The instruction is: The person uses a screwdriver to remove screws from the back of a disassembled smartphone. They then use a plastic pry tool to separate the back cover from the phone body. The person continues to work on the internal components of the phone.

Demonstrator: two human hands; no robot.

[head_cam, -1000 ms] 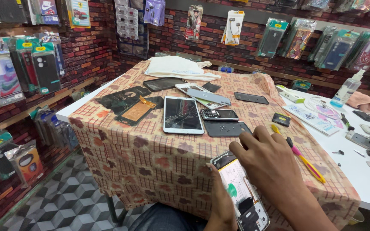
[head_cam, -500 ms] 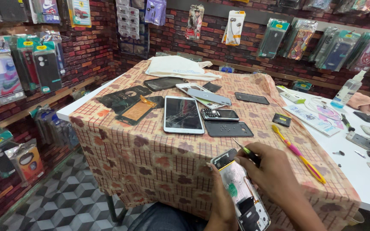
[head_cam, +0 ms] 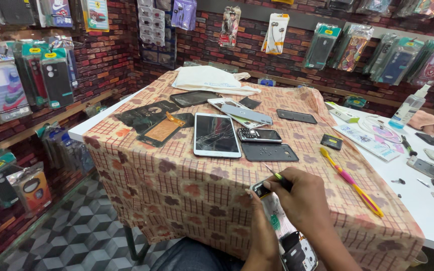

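While left hand [head_cam: 261, 228] grips opened phone [head_cam: 288, 240] | right hand [head_cam: 305, 198] above, grasping screwdriver [head_cam: 276, 176]

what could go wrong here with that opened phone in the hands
The opened phone is held off the table edge, above the lap, so a freed screw might drop to the floor. The right hand works a thin screwdriver at its top end; a slip could gouge exposed parts. The left hand grips only one edge, so it may twist.
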